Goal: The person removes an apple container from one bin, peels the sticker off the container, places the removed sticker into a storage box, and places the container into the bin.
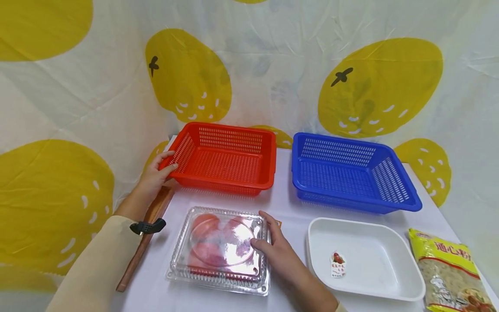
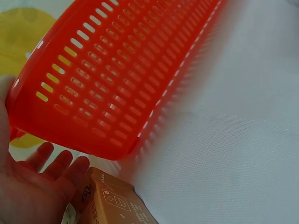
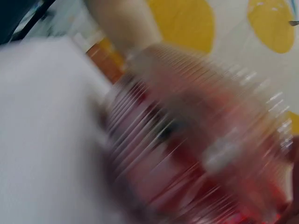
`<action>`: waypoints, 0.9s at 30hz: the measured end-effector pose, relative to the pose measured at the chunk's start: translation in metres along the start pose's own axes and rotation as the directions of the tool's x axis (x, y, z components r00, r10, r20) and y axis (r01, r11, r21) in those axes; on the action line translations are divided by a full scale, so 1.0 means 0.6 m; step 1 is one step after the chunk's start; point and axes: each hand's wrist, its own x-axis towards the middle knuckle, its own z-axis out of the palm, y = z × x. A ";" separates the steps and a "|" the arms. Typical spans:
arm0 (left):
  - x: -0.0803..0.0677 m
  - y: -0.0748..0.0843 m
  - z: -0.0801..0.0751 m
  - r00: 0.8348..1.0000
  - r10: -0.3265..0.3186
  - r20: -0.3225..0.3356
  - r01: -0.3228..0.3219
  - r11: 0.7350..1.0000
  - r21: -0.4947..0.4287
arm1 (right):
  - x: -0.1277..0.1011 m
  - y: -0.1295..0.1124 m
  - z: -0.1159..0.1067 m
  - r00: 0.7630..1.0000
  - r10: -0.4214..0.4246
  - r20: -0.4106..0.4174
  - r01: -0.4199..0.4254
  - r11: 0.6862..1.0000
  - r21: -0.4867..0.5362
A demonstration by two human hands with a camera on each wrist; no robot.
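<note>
A white table (image 1: 284, 203) stands against a cloth backdrop (image 1: 273, 65) printed with big yellow fruit shapes. At the back of the table sit two slotted baskets side by side, slightly apart: a red basket (image 1: 224, 158) on the left and a blue basket (image 1: 351, 173) on the right. In front of the red one lies a clear plastic box (image 1: 220, 249) with its lid closed and red tomatoes (image 1: 210, 242) showing through it. To its right is a white tray (image 1: 364, 258) with a small sticker in it, and beyond that a yellow packet (image 1: 448, 273) at the table's edge. A long brown box (image 1: 146, 236) lies along the left edge.

The left hand (image 1: 156, 173) holds the near left corner of the red basket, thumb on the rim and fingers under the flange, as the left wrist view confirms. The right hand (image 1: 274, 249) rests on the right side of the clear box, fingers lying over the lid and its edge; the right wrist view is too blurred to show more, so whether it truly grips I cannot tell.

The clear box looks thin, springy and slick, and the tomatoes would make it weighty for its stiffness. It would likely handle best held at the rigid ribbed rim, from two sides or beneath, not pressed on the lid.
</note>
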 end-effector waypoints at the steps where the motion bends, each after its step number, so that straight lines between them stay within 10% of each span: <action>1: 0.000 0.000 0.000 1.000 -0.004 0.001 0.004 1.000 0.001 | -0.001 -0.003 0.000 1.000 0.008 0.012 -0.009 1.000 0.026; 13: 0.001 -0.006 -0.008 1.000 -0.011 0.002 0.011 1.000 -0.004 | -0.003 -0.029 0.001 0.989 0.115 0.090 -0.138 0.938 0.317; 27: 0.001 0.004 -0.006 1.000 -0.020 0.010 0.021 1.000 -0.010 | 0.002 -0.089 -0.034 0.990 0.136 0.043 -0.142 0.912 0.386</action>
